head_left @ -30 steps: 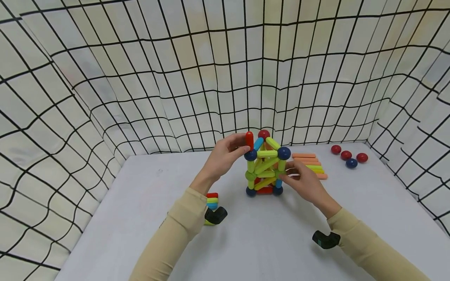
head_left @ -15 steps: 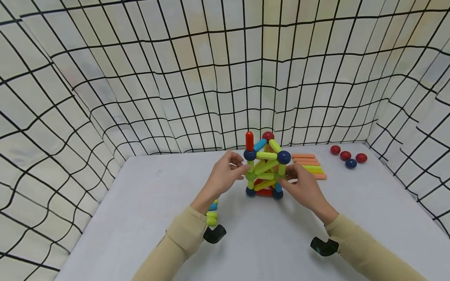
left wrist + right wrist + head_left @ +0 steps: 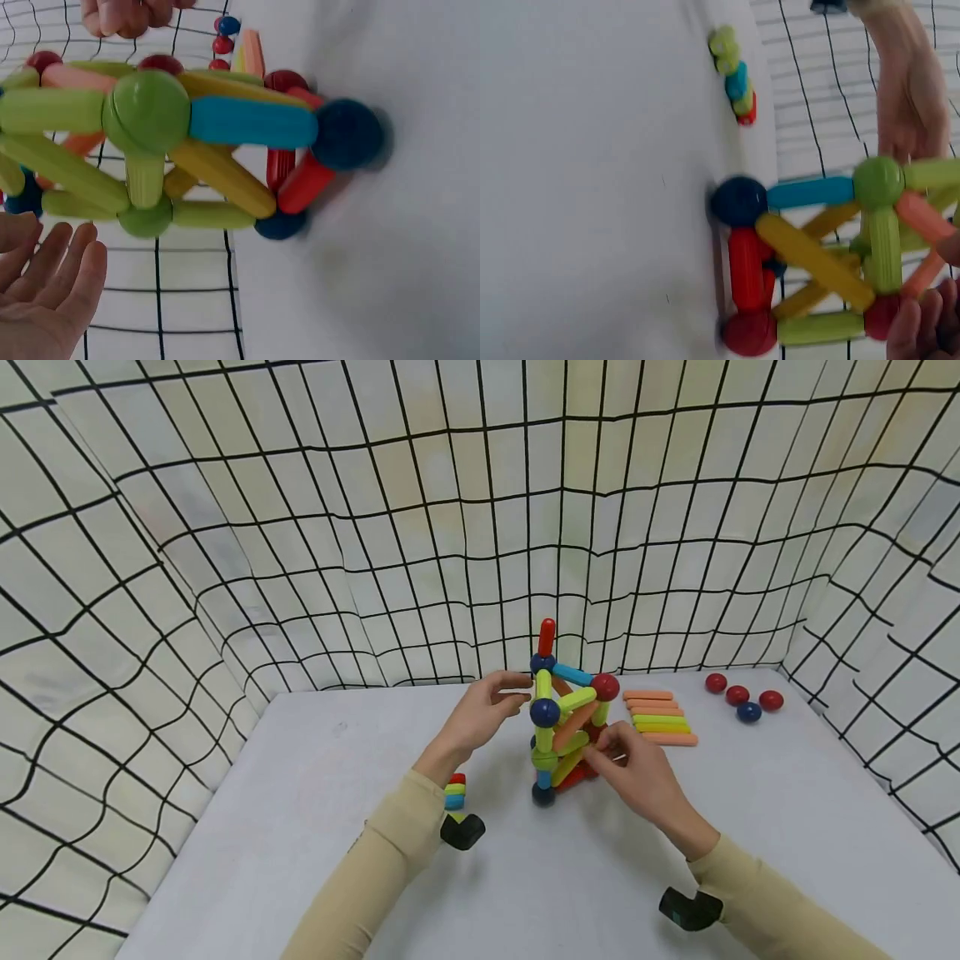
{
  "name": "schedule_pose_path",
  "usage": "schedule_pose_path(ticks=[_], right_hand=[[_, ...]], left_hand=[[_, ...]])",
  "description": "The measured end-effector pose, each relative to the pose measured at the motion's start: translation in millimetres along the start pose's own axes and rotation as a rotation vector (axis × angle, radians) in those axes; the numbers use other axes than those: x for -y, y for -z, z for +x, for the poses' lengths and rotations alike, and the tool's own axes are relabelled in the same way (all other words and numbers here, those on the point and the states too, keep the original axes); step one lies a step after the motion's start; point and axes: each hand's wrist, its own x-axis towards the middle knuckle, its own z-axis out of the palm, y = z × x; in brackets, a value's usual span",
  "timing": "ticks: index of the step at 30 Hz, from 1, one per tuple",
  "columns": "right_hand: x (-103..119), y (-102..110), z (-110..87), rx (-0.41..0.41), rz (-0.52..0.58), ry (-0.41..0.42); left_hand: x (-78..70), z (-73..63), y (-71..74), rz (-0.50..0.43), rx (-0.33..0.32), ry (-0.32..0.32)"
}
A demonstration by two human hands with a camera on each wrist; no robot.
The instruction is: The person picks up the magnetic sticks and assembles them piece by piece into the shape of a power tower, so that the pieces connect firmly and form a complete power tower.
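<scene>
Rod-and-ball tower: up on the white table, between the hands, a red rod poking up from a navy ball.
Left hand: fingers outstretched, nothing in them, just beside the upper part.
Right hand: bent fingers at the lower side; can't tell whether they pinch it.
Loose rods: a row beyond the right hand, a small group by the left sleeve.
Loose balls: three red, one navy, far right.
</scene>
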Motion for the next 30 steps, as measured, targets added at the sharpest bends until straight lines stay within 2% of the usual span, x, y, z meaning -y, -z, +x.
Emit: schedule_pose_path(ticks=[3, 6, 10, 13, 15, 18, 22, 27, 30], right_hand=[[-9.3, 6.0, 9.5, -0.071, -0.004, -0.027], [-18.6, 10.2, 17.1, -0.02, -0.01, -0.021], [-26.4, 13.0, 20.8, 0.057, -0.012, -0.012], [-27.7, 14.2, 21.2, 0.059, -0.01, -0.009], [-27.8, 14.6, 21.3, 0.054, -0.011, -0.006], [-27.3, 15.4, 21.3, 0.054, -0.016, -0.008], [-27.1, 15.1, 20.7, 0.053, -0.017, -0.01], [-27.2, 15.2, 20.2, 0.045, -0.015, 0.0], [-27.6, 14.8, 20.5, 0.042, -0.02, 0.004]], left_hand=[[9.6, -0.6, 12.1, 0.028, 0.029, 0.001], [23.0, -5.3, 27.8, 0.064, 0.084, 0.022], [45.2, -15.1, 48.6, 0.126, 0.2, 0.066], [61.6, -23.5, 61.0, 0.226, 0.265, 0.095], [71.6, -28.8, 66.7, 0.31, 0.28, 0.123], [83.9, -33.3, 70.5, 0.397, 0.294, 0.174], [92.3, -35.9, 69.3, 0.442, 0.314, 0.2], [90.8, -35.5, 65.1, 0.501, 0.328, 0.186], [88.9, -35.0, 63.8, 0.468, 0.295, 0.183]])
